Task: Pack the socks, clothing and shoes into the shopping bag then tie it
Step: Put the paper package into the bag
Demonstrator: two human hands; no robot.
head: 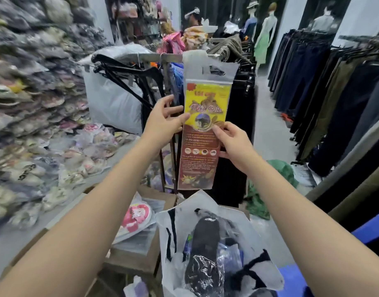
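A long flat packet [202,116] with a yellow and dark red printed card in clear plastic hangs upright at arm's length. My left hand [163,120] pinches its left edge near the middle. My right hand [233,144] grips its right edge a little lower. Directly below stands the white shopping bag [184,213], mouth open. Inside it lie a black shoe or insole wrapped in plastic [203,249], blue packaged items [229,256] and dark clothing [253,269].
Stacks of bagged slippers [34,116] fill shelves on the left. A cardboard box [128,254] with a pink packaged item [137,217] sits beside the bag. A rack of hangers and black garments [238,116] stands behind the packet. Trousers [334,93] hang at right; blue stool [373,228].
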